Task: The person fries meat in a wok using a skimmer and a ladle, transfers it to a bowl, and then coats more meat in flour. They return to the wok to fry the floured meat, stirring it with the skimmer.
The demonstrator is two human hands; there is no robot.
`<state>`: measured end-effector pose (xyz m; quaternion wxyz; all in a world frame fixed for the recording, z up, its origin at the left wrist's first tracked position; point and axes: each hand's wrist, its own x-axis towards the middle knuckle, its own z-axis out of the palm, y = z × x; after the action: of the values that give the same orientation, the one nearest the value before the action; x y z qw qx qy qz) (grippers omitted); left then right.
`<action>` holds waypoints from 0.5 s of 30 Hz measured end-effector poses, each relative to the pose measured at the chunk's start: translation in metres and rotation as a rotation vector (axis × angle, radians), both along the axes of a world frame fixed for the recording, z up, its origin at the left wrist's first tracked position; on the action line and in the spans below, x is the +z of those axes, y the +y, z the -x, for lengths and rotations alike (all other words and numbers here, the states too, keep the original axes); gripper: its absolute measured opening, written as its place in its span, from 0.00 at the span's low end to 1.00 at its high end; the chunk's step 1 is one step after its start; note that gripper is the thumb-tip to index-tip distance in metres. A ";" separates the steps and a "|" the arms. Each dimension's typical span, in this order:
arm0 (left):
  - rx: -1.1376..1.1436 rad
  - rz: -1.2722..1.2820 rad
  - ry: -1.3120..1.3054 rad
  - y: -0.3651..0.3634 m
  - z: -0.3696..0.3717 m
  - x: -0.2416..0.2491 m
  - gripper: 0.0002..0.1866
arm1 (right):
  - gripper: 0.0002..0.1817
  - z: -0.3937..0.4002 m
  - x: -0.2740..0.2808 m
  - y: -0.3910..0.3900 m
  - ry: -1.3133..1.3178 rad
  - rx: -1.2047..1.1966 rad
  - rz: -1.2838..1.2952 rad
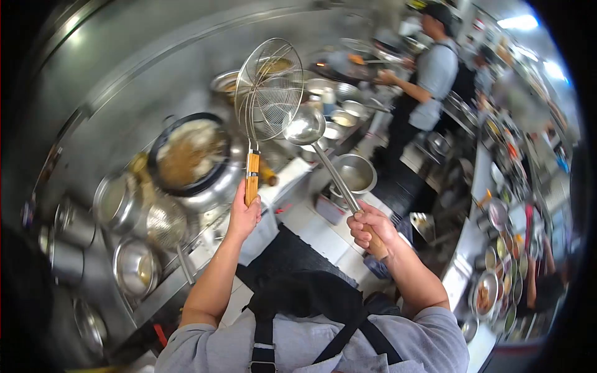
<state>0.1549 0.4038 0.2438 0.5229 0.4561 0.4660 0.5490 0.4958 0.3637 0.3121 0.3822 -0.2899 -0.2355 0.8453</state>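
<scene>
Gripping strainer (261,102) and ladle (339,180), fingers (359,227) curled.

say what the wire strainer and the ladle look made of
Wire strainer: shiny thin metal wire, probably steel, given its silvery glints; its handle looks like smooth wood, from the warm brown colour. Ladle: smooth metal, likely stainless steel, as the bowl reflects light brightly; its tan, matte handle end suggests wood.
</scene>
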 end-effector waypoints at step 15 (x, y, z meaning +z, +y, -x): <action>0.675 0.060 0.089 -0.061 0.280 0.011 0.37 | 0.41 0.254 -0.072 0.209 -0.972 0.295 -0.953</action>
<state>-0.1255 0.3432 0.2545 0.3042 0.2839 0.6291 0.6566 0.2414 0.5730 0.2397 0.2000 -0.4012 -0.7621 0.4672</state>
